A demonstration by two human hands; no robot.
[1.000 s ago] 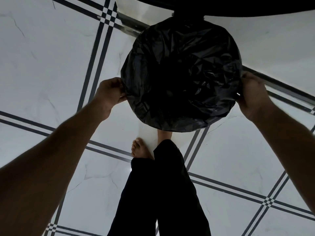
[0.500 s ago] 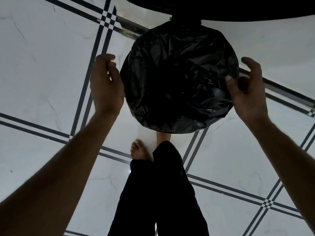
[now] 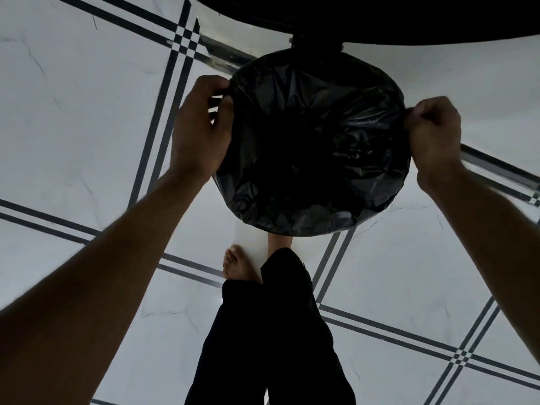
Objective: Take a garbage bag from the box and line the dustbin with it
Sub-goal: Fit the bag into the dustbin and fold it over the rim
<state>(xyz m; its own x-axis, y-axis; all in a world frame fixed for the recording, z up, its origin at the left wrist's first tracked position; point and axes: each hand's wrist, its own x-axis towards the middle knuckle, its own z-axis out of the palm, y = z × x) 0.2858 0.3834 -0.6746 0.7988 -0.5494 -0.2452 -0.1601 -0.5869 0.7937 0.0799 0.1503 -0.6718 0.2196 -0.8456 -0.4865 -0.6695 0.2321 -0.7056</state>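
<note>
White marble-look floor tiles (image 3: 73, 127) with thin dark border stripes are filling the view, seen from above, with a round dustbin standing on them.

Crinkled glossy black plastic garbage bag (image 3: 315, 147) is sitting inside the round dustbin (image 3: 292, 226), its edge folded over the rim all the way around so the bin itself is barely showing. Left hand (image 3: 198, 133) is pinching the bag's edge at the left side of the rim, its grip closed on the plastic between thumb and fingers. Right hand (image 3: 432, 133) is doing the same at the right side, fingers curled tight on the edge. Both bare forearms are reaching down from the lower corners. Black trouser legs (image 3: 274, 331) and a bare foot (image 3: 236, 264) are standing just beside the bin's near side. A dark curved shape (image 3: 380, 16) is spanning the top edge; what it is cannot be told.
</note>
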